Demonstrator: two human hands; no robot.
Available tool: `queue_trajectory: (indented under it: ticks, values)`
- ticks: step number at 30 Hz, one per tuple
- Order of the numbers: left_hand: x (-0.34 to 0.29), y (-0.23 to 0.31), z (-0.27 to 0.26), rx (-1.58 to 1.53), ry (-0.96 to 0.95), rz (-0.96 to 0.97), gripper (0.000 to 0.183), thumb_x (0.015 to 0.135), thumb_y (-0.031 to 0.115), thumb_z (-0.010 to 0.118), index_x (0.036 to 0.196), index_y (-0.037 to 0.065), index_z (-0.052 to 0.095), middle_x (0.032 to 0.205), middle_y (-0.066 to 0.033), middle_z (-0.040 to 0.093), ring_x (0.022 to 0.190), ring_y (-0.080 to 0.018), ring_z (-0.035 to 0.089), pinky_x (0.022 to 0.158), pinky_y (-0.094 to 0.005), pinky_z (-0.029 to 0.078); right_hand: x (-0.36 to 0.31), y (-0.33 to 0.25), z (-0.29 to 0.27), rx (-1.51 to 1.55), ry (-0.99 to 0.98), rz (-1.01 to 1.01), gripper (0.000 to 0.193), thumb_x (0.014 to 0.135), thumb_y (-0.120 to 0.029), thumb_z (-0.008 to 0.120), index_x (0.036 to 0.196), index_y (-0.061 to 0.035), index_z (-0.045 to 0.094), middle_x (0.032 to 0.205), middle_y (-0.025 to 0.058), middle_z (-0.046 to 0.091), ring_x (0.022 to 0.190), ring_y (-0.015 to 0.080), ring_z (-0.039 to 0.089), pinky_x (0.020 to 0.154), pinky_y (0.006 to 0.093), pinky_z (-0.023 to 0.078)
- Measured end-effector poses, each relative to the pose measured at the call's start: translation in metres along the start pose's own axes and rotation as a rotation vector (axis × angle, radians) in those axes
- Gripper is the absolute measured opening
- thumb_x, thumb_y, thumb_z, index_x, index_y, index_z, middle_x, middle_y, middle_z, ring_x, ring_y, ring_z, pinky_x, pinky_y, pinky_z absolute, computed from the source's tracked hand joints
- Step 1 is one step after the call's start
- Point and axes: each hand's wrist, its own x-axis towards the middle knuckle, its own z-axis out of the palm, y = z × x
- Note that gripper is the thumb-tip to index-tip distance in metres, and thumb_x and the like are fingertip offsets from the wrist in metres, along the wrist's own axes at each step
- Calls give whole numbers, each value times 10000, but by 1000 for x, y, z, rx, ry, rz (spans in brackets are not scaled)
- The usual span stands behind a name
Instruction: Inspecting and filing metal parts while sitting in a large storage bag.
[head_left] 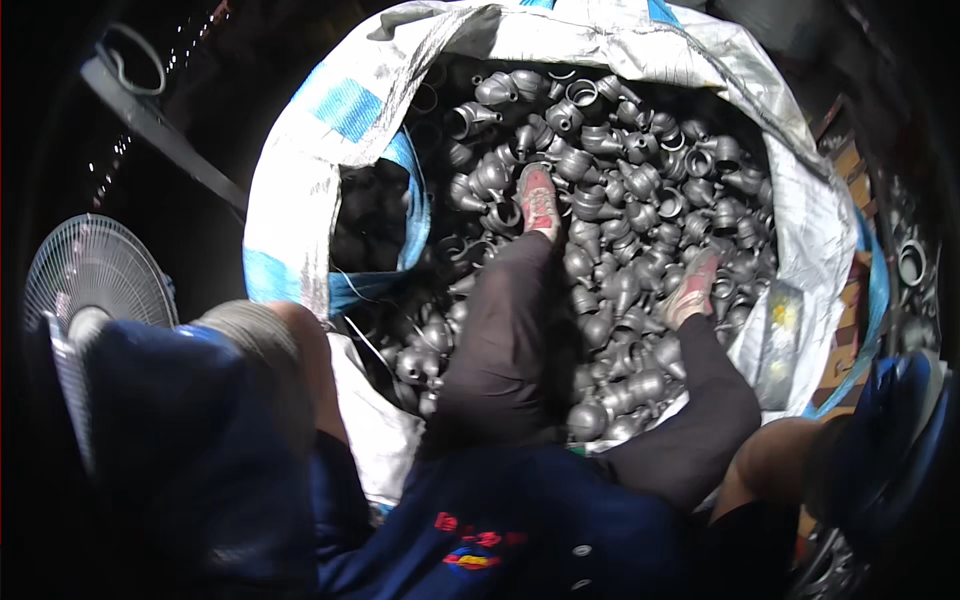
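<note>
Although the left hand [180, 430] and right hand [890, 430] show as blurred, blue-covered shapes at either side, their fingers cannot be made out; how far open they are, and whether they hold or touch anything, cannot be told. Between the arms, grey hollow parts [625, 265] lie heaped inside a white bag [290, 200], with two reddish shoes [538, 200] on them. A fan [100, 265] stands near the left hand.

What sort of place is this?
Probably a factory or workshop: a big white woven bulk bag with blue straps holds heaps of grey, metallic-looking rounded parts, and a round grey wire-caged fan shows at left.
</note>
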Motion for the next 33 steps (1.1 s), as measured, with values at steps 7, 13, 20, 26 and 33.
queue_trajectory:
  ticks: [7, 13, 20, 26, 33]
  values:
    - [7, -23, 10, -16, -39, -26, 445, 900, 264, 549, 1243, -16, 502, 1193, -157, 577, 1014, -217, 587, 883, -317, 469, 63, -38, 57, 2794, -155, -223, 358, 856, -329, 648, 1168, -155, 622, 699, 56, 609, 656, 127, 565, 559, 330, 479]
    - [-14, -42, 5, -13, -68, -132, 406, 901, 228, 559, 1228, -8, 520, 1185, -151, 583, 1027, -218, 587, 894, -316, 466, 69, -52, 47, 2839, -347, 126, 225, 890, -398, 573, 966, -241, 715, 692, -10, 623, 556, 128, 483, 457, 304, 385]
    - [-42, -64, 15, -65, -79, -240, 363, 901, 187, 572, 1211, 2, 541, 1175, -143, 590, 1042, -220, 586, 906, -315, 464, 38, -43, 52, 2796, -435, 290, 329, 920, -433, 514, 1093, -193, 657, 797, 12, 671, 559, 145, 474, 486, 320, 413]
    - [-54, -87, 19, -81, -75, -287, 329, 902, 152, 583, 1197, 10, 558, 1166, -136, 595, 1056, -221, 586, 916, -314, 462, -25, -46, 55, 2520, -348, 894, 342, 933, -314, 516, 1185, -87, 561, 867, 66, 654, 548, 86, 444, 490, 247, 391]
    - [-69, -119, 2, 33, -9, -361, 293, 902, 111, 595, 1180, 20, 579, 1156, -128, 602, 1071, -223, 585, 929, -313, 459, -76, -104, 90, 1958, -591, 1791, 290, 982, -215, 425, 1208, -34, 443, 874, 15, 485, 561, 47, 386, 471, 206, 342]
